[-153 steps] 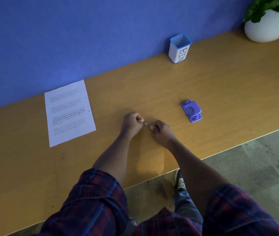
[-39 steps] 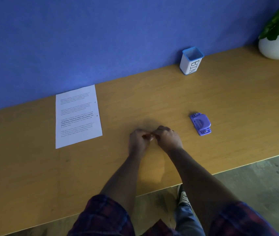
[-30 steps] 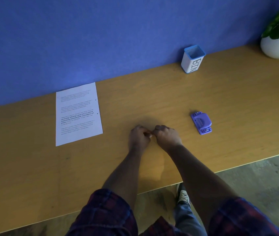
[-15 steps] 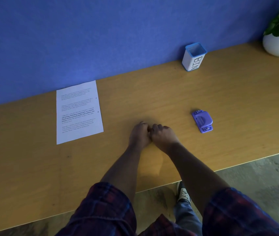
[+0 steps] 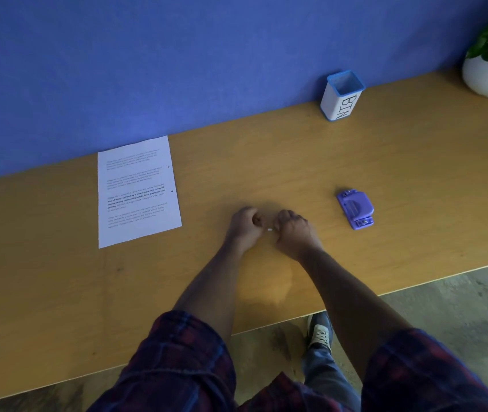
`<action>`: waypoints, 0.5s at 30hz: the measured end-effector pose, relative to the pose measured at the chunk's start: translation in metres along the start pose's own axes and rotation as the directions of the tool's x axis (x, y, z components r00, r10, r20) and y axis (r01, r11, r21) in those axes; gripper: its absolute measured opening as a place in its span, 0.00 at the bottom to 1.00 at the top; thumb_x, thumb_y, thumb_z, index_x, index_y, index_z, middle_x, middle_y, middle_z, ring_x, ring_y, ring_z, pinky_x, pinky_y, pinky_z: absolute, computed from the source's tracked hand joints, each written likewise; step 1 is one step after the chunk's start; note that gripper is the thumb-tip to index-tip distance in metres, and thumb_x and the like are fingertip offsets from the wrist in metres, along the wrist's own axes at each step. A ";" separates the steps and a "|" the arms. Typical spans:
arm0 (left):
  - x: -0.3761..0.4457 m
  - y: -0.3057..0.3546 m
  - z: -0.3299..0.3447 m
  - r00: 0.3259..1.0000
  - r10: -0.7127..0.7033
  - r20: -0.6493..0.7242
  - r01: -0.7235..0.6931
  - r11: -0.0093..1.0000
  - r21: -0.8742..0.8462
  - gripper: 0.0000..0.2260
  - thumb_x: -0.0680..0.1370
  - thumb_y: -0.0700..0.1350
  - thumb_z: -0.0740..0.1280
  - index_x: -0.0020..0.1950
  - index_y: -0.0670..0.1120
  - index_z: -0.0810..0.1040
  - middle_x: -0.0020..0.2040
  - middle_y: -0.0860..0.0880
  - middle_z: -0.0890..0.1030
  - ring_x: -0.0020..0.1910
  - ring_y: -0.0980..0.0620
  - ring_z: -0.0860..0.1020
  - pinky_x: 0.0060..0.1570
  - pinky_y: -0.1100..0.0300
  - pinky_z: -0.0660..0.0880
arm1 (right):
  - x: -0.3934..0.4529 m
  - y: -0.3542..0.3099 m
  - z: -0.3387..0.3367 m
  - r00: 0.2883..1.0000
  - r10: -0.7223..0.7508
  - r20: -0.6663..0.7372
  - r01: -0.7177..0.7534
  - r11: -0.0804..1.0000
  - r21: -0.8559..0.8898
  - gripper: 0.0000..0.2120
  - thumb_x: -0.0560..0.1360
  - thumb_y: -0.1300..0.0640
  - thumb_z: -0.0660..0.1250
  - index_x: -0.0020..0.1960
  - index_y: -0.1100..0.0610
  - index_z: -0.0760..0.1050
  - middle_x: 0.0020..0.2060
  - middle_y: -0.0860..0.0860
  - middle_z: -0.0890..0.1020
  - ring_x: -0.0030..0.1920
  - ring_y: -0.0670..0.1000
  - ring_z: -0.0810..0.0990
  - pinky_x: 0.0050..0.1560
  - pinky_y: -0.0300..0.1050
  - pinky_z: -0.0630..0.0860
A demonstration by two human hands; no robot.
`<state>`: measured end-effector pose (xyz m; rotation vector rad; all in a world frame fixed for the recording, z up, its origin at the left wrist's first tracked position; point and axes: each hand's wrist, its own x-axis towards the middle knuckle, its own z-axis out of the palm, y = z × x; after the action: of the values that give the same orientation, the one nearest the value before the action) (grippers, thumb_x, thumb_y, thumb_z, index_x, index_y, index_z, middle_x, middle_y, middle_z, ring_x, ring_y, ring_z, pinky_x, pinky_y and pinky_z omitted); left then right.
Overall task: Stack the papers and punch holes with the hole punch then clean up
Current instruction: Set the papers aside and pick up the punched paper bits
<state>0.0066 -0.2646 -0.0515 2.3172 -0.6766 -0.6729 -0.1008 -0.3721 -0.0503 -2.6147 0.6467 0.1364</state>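
I think I am on the clean-up step. The papers [image 5: 138, 191] lie flat far to my left, with 2 holes by the edge, and the punch [image 5: 355, 209] sits to my right. A tiny white paper dot [image 5: 270, 230] lies on the desk [image 5: 266, 162] between my hands. My left hand [image 5: 244, 224] is curled up; I cannot tell if it holds bits. My right hand [image 5: 293, 230] is curled too, fingertips right by the dot. Next I should pinch it and drop it in the bin [image 5: 342, 95], far back.
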 end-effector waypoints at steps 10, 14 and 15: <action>-0.006 -0.001 0.002 0.997 0.040 -0.059 -0.042 0.999 -0.029 0.08 0.72 0.40 0.78 0.45 0.36 0.85 0.47 0.41 0.84 0.47 0.45 0.82 0.50 0.55 0.77 | 0.003 0.005 -0.003 0.997 0.074 -0.019 -0.069 0.978 0.199 0.07 0.77 0.59 0.62 0.51 0.55 0.78 0.51 0.54 0.82 0.49 0.60 0.81 0.48 0.51 0.78; -0.010 0.000 0.002 0.997 0.058 -0.060 -0.058 0.998 0.003 0.07 0.72 0.43 0.78 0.44 0.39 0.86 0.46 0.45 0.84 0.45 0.50 0.82 0.49 0.58 0.78 | -0.001 0.007 -0.001 0.997 0.059 -0.057 -0.042 0.963 0.268 0.07 0.76 0.60 0.65 0.50 0.53 0.81 0.51 0.52 0.83 0.50 0.56 0.81 0.51 0.51 0.79; -0.011 0.001 0.002 0.996 0.066 -0.059 -0.064 0.997 0.031 0.06 0.73 0.43 0.77 0.45 0.40 0.86 0.47 0.46 0.83 0.46 0.50 0.82 0.49 0.57 0.78 | -0.002 0.008 0.000 0.997 0.046 -0.063 -0.027 0.960 0.280 0.08 0.76 0.60 0.65 0.50 0.53 0.82 0.51 0.52 0.83 0.50 0.55 0.82 0.52 0.52 0.79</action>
<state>-0.0030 -0.2594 -0.0493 2.3210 -0.7354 -0.5650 -0.1067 -0.3776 -0.0525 -2.3446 0.6847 -0.0333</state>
